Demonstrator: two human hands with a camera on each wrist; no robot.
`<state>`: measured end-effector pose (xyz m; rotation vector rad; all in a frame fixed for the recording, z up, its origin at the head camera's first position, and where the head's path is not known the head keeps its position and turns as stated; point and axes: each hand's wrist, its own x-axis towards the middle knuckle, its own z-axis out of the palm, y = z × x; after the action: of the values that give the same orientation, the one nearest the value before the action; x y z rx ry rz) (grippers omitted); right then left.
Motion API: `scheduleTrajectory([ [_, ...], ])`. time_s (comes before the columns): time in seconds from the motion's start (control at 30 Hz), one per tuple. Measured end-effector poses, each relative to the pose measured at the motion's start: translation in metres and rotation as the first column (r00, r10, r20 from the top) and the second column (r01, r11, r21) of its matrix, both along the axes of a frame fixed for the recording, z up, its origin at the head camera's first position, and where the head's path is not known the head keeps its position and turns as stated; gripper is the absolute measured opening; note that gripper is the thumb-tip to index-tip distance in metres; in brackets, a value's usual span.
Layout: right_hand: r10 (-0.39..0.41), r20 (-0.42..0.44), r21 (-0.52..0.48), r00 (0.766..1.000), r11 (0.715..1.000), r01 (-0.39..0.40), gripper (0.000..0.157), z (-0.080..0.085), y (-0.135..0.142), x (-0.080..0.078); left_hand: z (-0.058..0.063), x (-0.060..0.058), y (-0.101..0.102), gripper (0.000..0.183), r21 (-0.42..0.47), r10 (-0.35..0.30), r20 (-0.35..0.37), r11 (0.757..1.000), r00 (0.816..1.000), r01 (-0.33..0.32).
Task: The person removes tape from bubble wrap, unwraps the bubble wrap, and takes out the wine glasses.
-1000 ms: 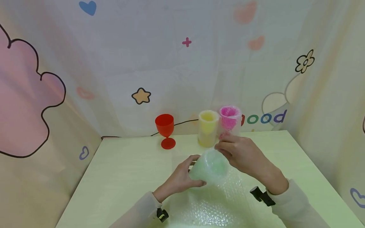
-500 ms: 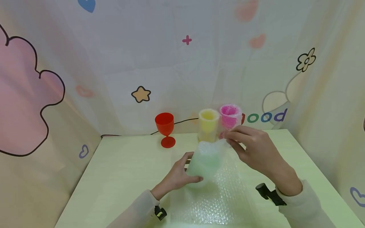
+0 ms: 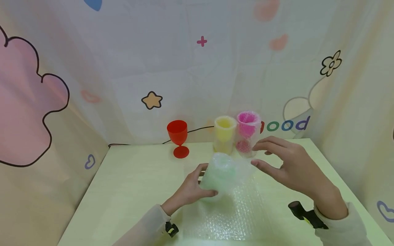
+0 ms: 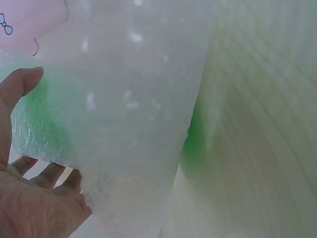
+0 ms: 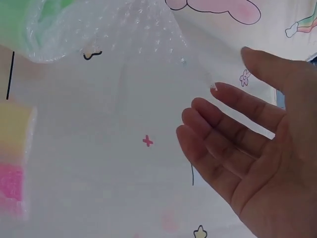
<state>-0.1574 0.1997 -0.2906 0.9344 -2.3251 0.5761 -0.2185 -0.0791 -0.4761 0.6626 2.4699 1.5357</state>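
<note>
My left hand [image 3: 189,189] grips a green cup in bubble wrap [image 3: 218,176], fingers on one side and thumb on the other. The cup tilts above the table, its shape blurred by the plastic. In the left wrist view a wide sheet of bubble wrap [image 4: 133,119] hides much of it. To the right, my right hand [image 3: 287,165] has thumb and fingers spread, holding nothing. A loose corner of wrap [image 5: 163,39] reaches toward its index fingertip in the right wrist view; whether they touch I cannot tell.
Bubble wrap [image 3: 221,222] lies flat on the table [image 3: 123,191] below the hands. Along the back stand a red goblet [image 3: 177,133], a yellow wrapped goblet [image 3: 224,131] and a pink wrapped goblet [image 3: 247,128]. A printed curtain [image 3: 172,61] hangs close behind them.
My right hand has let go of the bubble wrap's edge, opened and moved right. The left hand, still holding the green cup, has shifted slightly left.
</note>
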Motion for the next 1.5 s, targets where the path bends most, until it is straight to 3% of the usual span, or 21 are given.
scheduleTrajectory([
  [0.13, 0.039, 0.025, -0.078, 0.999, 0.996, -0.037, 0.031, -0.006, 0.007, -0.016, -0.001, 0.000, 0.000, 0.080, -0.008, -0.011, 0.008, 1.000, 1.000, 0.011],
  [0.23, 0.027, 0.110, -0.016, 0.994, 1.000, -0.025, 0.032, -0.021, 0.012, -0.030, -0.001, 0.001, -0.001, 0.080, -0.009, -0.029, 0.028, 1.000, 0.999, 0.029],
  [0.37, -0.006, 0.310, 0.129, 0.951, 0.991, -0.036, 0.040, -0.040, 0.009, -0.032, -0.001, 0.002, -0.002, 0.080, -0.016, -0.044, 0.041, 0.999, 0.998, 0.044],
  [0.47, 0.039, 0.377, 0.148, 0.925, 0.984, -0.101, 0.046, -0.047, 0.000, -0.031, 0.001, 0.002, -0.002, 0.080, -0.025, -0.035, 0.030, 0.999, 0.999, 0.035],
  [0.67, 0.234, 0.267, 0.128, 0.935, 0.953, -0.275, 0.043, -0.059, -0.018, -0.033, 0.002, 0.002, 0.000, 0.080, -0.028, -0.041, 0.014, 0.999, 0.999, 0.042],
  [0.87, 0.294, 0.187, 0.107, 0.937, 0.942, -0.317, 0.034, -0.066, -0.024, -0.034, 0.001, 0.003, 0.001, 0.080, -0.031, -0.042, 0.009, 0.999, 0.999, 0.043],
  [1.03, 0.267, 0.123, 0.102, 0.956, 0.954, -0.280, 0.031, -0.061, -0.024, -0.034, 0.001, 0.002, 0.000, 0.080, -0.032, -0.045, -0.002, 0.998, 0.999, 0.045],
  [1.27, 0.125, 0.118, 0.101, 0.985, 0.985, -0.137, 0.033, -0.045, -0.019, -0.029, 0.001, 0.002, 0.002, 0.079, -0.036, -0.063, -0.007, 0.997, 0.998, 0.062],
  [1.5, 0.118, -0.067, 0.049, 0.991, 0.992, -0.115, 0.036, -0.033, -0.017, -0.025, 0.002, 0.003, 0.005, 0.080, -0.057, -0.075, -0.007, 0.996, 0.997, 0.075],
])
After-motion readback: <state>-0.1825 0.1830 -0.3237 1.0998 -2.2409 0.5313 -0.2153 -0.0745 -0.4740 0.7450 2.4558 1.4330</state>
